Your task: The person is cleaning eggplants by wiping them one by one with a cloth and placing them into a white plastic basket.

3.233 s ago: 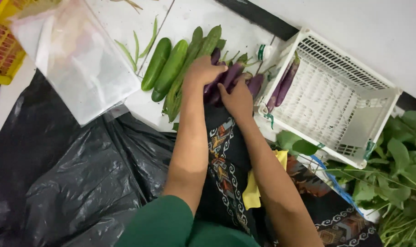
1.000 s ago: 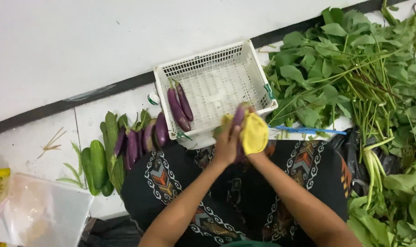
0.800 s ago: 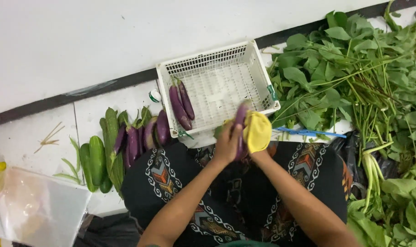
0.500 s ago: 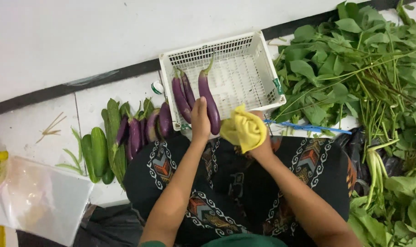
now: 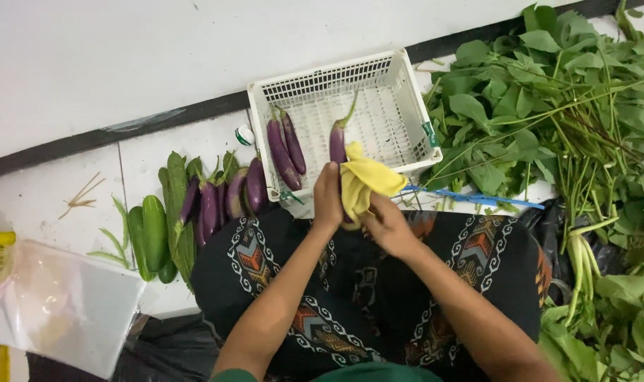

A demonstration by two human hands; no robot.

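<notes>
since half a second ago, the left hand (image 5: 328,200) has come back from the basket rim and now holds a purple eggplant (image 5: 337,141) upright, fingers closed around its lower part. the right hand (image 5: 384,225) grips a yellow cloth (image 5: 363,182), fingers closed on it, the cloth pressed against the eggplant just above the person's lap. the eggplant's top stands in front of a white plastic basket (image 5: 399,106), which holds two more eggplants (image 5: 285,147) at its left side. left of the basket, on the white floor (image 5: 88,71), lie more eggplants (image 5: 223,201) and green cucumbers (image 5: 152,232). leafy greens (image 5: 548,99) are piled to the right.
</notes>
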